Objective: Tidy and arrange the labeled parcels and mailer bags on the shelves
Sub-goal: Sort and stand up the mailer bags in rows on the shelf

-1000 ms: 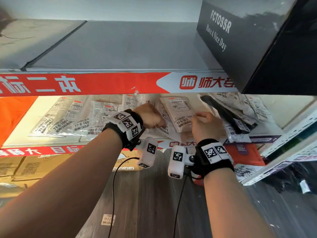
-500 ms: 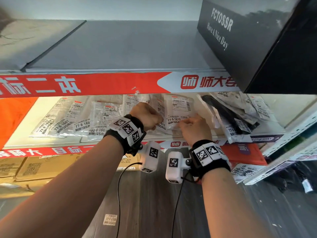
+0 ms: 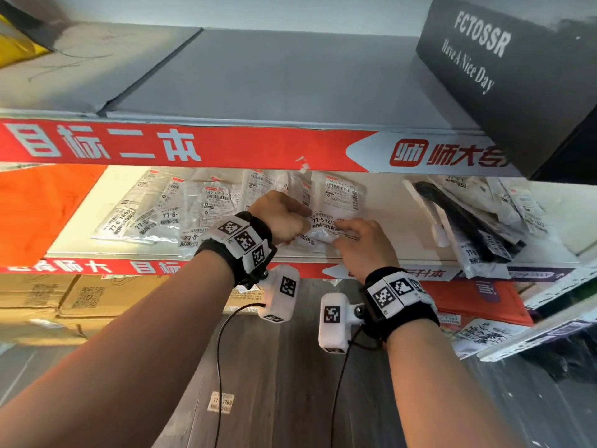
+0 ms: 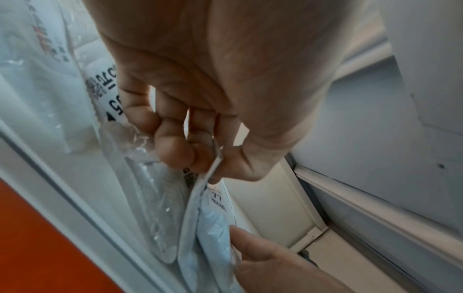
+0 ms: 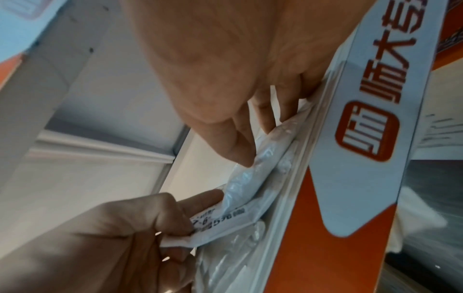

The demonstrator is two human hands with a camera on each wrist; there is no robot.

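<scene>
A white labeled mailer bag (image 3: 339, 195) lies on the middle shelf (image 3: 394, 221), at the right end of a row of similar mailers (image 3: 155, 215). My left hand (image 3: 298, 221) pinches its lower left corner between thumb and fingers; the left wrist view shows this pinch on the mailer bag (image 4: 200, 198). My right hand (image 3: 342, 234) holds the bag's lower right edge at the shelf lip. In the right wrist view, its thumb lies on top of the bag (image 5: 250, 188) and its fingers (image 5: 273, 121) behind.
An untidy pile of mailers (image 3: 478, 221), one black, lies at the shelf's right end. A black box (image 3: 517, 76) juts from the upper shelf. Cardboard boxes (image 3: 80, 295) and an orange mailer (image 3: 468, 302) sit below. A loose label (image 3: 221, 402) lies on the floor.
The mailer bag went from tilted in my right hand to lying straight beside the row. My left hand shifted right and took hold of its corner.
</scene>
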